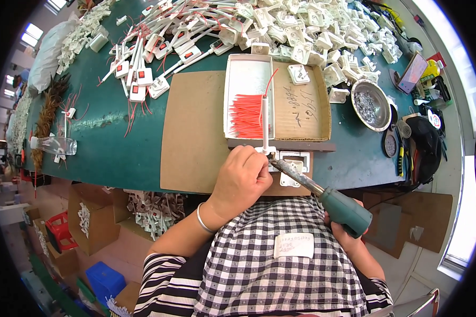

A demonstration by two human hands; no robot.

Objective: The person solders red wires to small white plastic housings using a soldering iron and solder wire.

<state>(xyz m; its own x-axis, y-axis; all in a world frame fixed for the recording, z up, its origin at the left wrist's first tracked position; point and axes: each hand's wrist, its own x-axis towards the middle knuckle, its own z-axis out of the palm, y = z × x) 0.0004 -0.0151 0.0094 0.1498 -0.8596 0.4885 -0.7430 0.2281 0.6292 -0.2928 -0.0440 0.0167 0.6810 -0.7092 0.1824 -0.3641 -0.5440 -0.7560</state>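
Note:
My left hand is closed in a pinch at the lower end of an upright white plastic tube; the fingers hide just what they grip. A red wire pokes out of the tube's top. In my right hand, partly hidden, is a soldering iron with a thick green handle. Its metal tip reaches the small parts beside my left fingertips; whether it touches them I cannot tell. Right by the tip lies an open white plastic housing. Cut red wires lie stacked in a shallow white box behind my hands.
A cardboard tray adjoins the box, over a brown cardboard sheet. White housings and wired switch assemblies are heaped at the back. At right stand a metal bowl of small parts, a phone and pliers.

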